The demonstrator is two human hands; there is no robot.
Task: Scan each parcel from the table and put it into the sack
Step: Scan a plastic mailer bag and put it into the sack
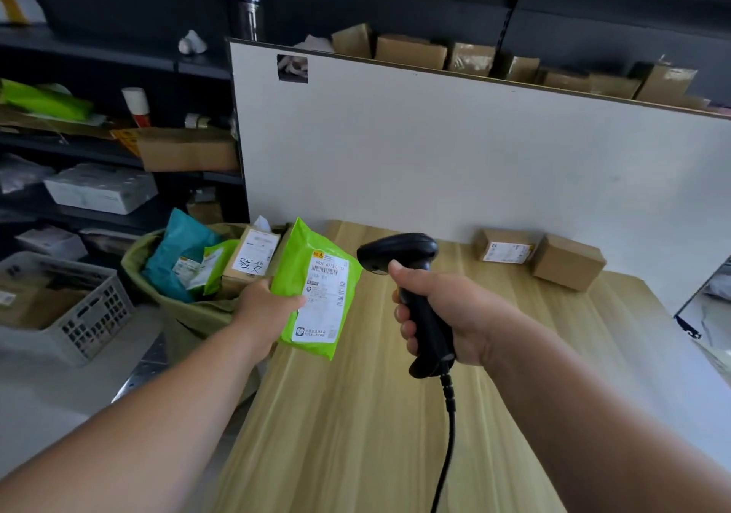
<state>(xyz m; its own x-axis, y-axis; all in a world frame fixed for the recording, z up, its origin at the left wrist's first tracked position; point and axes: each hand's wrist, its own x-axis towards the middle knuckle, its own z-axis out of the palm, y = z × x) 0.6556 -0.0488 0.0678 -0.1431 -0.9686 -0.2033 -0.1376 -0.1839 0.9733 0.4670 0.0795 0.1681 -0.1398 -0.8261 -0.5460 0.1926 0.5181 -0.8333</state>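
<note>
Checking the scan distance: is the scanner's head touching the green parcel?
Apart. The head view shows wooden table between the scanner head and the green parcel.

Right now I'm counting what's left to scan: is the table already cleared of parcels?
No, two brown cardboard boxes sit at the far edge of the table, against the white board.
</note>
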